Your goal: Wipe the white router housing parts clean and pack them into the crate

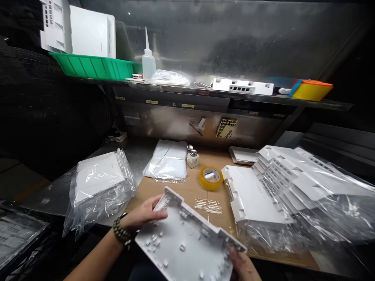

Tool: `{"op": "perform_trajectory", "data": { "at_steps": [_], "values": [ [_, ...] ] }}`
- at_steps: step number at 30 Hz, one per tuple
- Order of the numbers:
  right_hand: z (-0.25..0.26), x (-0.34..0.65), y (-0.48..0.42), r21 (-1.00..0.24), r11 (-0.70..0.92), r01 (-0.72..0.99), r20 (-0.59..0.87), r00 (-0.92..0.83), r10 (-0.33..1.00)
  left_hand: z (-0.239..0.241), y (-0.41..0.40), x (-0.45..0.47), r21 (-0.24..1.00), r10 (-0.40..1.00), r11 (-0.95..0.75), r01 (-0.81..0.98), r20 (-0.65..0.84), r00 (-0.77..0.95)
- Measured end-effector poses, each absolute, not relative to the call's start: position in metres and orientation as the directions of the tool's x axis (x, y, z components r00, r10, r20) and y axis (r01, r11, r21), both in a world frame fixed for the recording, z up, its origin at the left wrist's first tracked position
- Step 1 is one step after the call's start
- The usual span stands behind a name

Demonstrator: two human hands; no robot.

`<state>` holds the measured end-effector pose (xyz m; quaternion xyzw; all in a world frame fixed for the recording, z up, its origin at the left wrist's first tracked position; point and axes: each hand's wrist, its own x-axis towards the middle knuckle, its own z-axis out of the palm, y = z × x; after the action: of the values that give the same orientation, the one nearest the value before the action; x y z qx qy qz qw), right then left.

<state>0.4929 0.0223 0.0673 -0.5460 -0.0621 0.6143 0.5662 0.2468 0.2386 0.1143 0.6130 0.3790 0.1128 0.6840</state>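
Note:
I hold a white plastic housing shell (187, 238) tilted in front of me, its ribbed inner side facing up. My left hand (143, 214), with a beaded bracelet on the wrist, grips the shell's left edge. My right hand (241, 265) holds its lower right corner, fingers curled under it. Just beyond the shell, a roll of yellow tape (211, 177) lies on the brown cardboard sheet (202, 191).
Bagged white shells (99, 183) sit at left; a fanned row of white shells on plastic film (287, 179) fills the right. Folded plastic bags (168, 160) and a small pump bottle (192, 158) lie behind. On the shelf: green bin (93, 66), squeeze bottle (148, 58), white router (243, 86), yellow container (312, 89).

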Motion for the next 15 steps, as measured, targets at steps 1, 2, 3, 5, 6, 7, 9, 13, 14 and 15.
{"op": "perform_trajectory", "data": {
  "at_steps": [1, 2, 3, 5, 6, 7, 9, 13, 14, 15],
  "values": [
    [0.062, 0.499, 0.019, -0.642, -0.328, -0.693, -0.664, 0.288, 0.69, 0.111, 0.251, 0.259, 0.936, 0.647, 0.072, 0.344, -0.307, 0.698],
    [0.06, 0.507, 0.017, -0.595, -0.294, -0.748, -0.714, 0.324, 0.62, 0.106, 0.262, 0.269, 0.924, 0.682, -0.043, 0.379, -0.25, 0.687],
    [0.06, 0.514, 0.015, -0.566, -0.246, -0.786, -0.742, 0.357, 0.567, 0.1, 0.273, 0.274, 0.897, 0.726, -0.14, 0.419, -0.195, 0.66],
    [0.064, 0.53, 0.014, -0.559, -0.142, -0.817, -0.752, 0.426, 0.503, 0.085, 0.293, 0.277, 0.82, 0.799, -0.263, 0.509, -0.11, 0.591],
    [0.067, 0.536, 0.014, -0.572, -0.1, -0.814, -0.742, 0.462, 0.487, 0.077, 0.303, 0.276, 0.766, 0.818, -0.323, 0.557, -0.07, 0.57],
    [0.071, 0.542, 0.015, -0.591, -0.068, -0.804, -0.727, 0.494, 0.477, 0.07, 0.311, 0.273, 0.704, 0.83, -0.378, 0.601, -0.031, 0.557],
    [0.077, 0.55, 0.016, -0.632, -0.03, -0.774, -0.693, 0.548, 0.469, 0.056, 0.326, 0.267, 0.59, 0.831, -0.458, 0.665, 0.019, 0.556],
    [0.08, 0.554, 0.016, -0.672, 0.001, -0.74, -0.661, 0.601, 0.45, 0.038, 0.346, 0.258, 0.447, 0.803, -0.543, 0.71, 0.031, 0.595],
    [0.08, 0.554, 0.016, -0.672, 0.0, -0.74, -0.664, 0.603, 0.443, 0.036, 0.35, 0.257, 0.427, 0.801, -0.55, 0.718, 0.026, 0.598],
    [0.08, 0.554, 0.016, -0.675, -0.004, -0.738, -0.666, 0.606, 0.435, 0.036, 0.353, 0.255, 0.412, 0.804, -0.549, 0.727, 0.022, 0.595]
  ]
}}
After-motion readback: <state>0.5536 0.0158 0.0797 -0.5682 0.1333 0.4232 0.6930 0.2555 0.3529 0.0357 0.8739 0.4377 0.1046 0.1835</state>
